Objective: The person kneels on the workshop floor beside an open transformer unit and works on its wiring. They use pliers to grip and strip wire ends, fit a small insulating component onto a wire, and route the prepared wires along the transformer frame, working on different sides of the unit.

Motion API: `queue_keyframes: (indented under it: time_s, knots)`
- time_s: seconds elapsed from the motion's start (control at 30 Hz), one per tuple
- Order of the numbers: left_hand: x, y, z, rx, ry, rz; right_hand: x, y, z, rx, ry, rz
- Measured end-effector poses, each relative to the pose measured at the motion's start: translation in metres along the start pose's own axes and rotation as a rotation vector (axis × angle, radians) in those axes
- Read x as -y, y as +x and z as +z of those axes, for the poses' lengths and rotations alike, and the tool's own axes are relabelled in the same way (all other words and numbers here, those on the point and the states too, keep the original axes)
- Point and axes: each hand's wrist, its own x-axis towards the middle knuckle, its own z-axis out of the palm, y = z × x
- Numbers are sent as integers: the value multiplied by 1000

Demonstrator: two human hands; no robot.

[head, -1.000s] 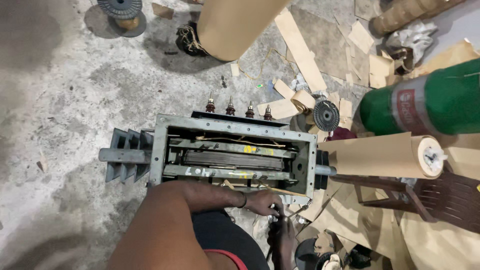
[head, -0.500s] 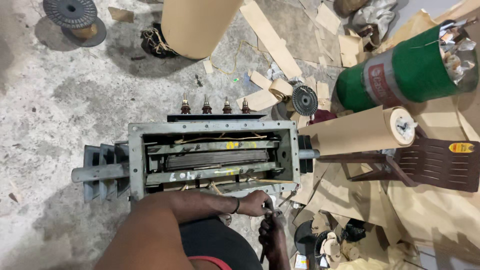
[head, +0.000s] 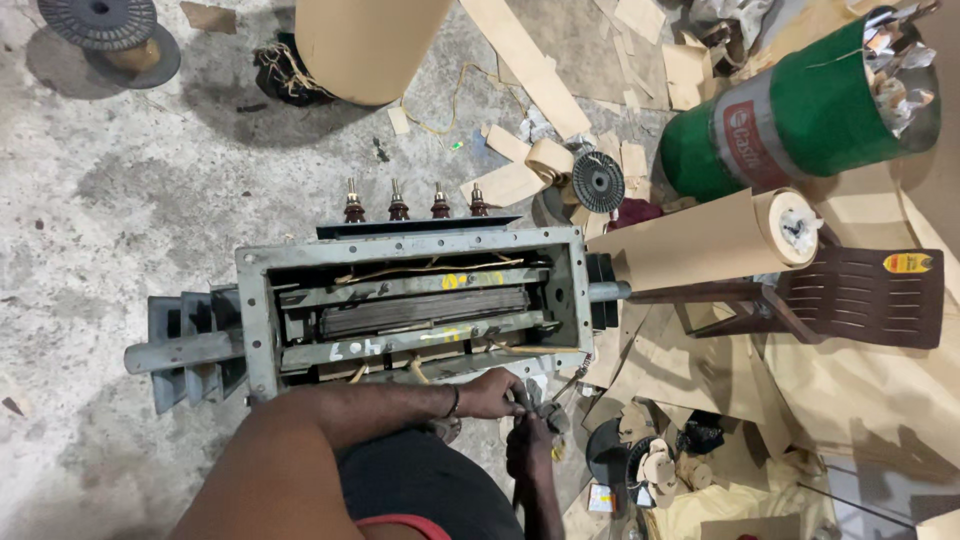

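My left hand (head: pixel 492 392) and right hand (head: pixel 528 445) still meet at the near right corner of the open grey metal transformer tank (head: pixel 415 305), fingers closed around a small grey part (head: pixel 548 415). Only my view has shifted; behind lies a green cylinder (head: pixel 790 105).

Grey metal tank (head: pixel 258 300), green drum (head: pixel 800 110) w/ red label, brown paper roll (head: pixel 700 240)

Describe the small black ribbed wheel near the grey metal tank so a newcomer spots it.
Start at the open grey metal tank mid-floor. Just beyond its far right corner, among brown paper scraps, lies the small black ribbed wheel. It is dark, round and finned; its neighbours are flat tan offcuts.
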Motion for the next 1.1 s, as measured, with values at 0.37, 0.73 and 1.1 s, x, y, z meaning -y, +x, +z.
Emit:
queue_keyframes:
  time_s: [0.37,0.73,1.1]
  knots:
    - [-9,4,-22,82,185,111,21,-17,19,-298,-805,-585]
    - [2,-5,-13,40,22,31,10,3,8,-4,47,67]
    - [-2,4,-8,-52,188,51,-4,7,9,-321,-907,-941]
